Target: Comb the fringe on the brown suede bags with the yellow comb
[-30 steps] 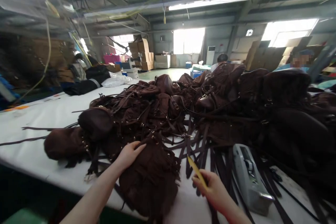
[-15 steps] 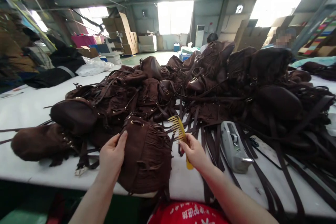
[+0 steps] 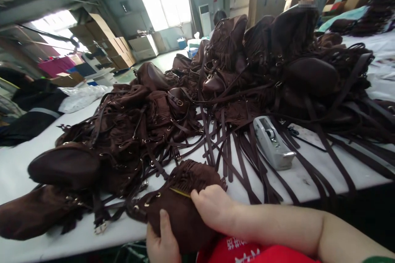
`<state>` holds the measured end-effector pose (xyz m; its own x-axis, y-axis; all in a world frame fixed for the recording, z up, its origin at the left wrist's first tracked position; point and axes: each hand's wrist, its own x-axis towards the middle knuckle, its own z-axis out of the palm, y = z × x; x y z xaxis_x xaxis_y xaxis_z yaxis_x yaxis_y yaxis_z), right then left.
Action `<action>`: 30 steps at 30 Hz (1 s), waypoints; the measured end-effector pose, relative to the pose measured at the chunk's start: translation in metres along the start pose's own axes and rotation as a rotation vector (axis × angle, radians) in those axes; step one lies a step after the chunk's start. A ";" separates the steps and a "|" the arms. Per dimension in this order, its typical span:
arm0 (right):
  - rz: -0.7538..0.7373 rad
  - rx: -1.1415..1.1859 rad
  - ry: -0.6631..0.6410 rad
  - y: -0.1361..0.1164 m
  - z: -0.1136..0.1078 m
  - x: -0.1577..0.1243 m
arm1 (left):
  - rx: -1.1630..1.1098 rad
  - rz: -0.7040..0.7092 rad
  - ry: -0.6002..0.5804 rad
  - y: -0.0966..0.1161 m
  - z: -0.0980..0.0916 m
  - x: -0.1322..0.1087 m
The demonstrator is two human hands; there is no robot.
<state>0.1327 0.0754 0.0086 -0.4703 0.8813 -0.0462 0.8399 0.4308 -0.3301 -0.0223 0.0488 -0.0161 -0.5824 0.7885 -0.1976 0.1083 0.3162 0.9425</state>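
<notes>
The right hand is closed over a yellow comb. Only a thin sliver of it shows, apparently laid flat against the suede. The left hand grips the near edge of the brown fringed bag, thumb on top, pinning it steady at the front of the white desk. Beyond lie loose straps, a grey tape dispenser and a heap of matching bags.

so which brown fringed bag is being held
The bag at the table's near edge: left hand grips it, right hand holds a yellow comb on it. The others lie piled behind.
</notes>
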 end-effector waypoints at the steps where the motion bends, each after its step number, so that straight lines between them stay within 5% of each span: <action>1: 0.010 -0.023 -0.008 0.004 0.003 -0.003 | 0.050 0.035 -0.012 -0.006 -0.003 -0.002; 7: 0.102 -0.144 0.024 0.052 -0.006 -0.027 | 0.272 0.181 -0.100 -0.028 -0.020 -0.001; 12: 0.114 -0.180 0.056 0.069 -0.012 -0.035 | 0.528 0.704 0.215 0.004 -0.021 0.012; 14: 0.107 -0.185 0.076 0.069 -0.010 -0.035 | 0.670 0.879 0.117 0.026 -0.011 0.020; 16: 0.103 -0.183 0.097 0.068 -0.008 -0.036 | 0.845 0.968 -0.123 0.048 0.005 0.031; 19: 0.118 -0.149 0.115 0.068 -0.004 -0.038 | 1.061 0.845 -0.487 0.067 0.033 0.041; 21: 0.158 -0.083 0.131 0.068 -0.001 -0.039 | 1.196 0.728 -0.631 0.070 0.049 0.037; 25: 0.270 0.295 0.185 0.074 0.004 -0.034 | 1.319 0.674 -0.559 0.053 0.070 0.020; 30: 0.385 1.311 0.297 0.089 -0.008 -0.014 | 1.338 0.546 -0.656 0.026 0.078 0.026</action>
<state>0.2159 0.1028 -0.0129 -0.0579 0.9800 -0.1902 -0.0379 -0.1926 -0.9806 0.0281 0.1190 -0.0181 0.1583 0.9271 -0.3398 0.9863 -0.1326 0.0977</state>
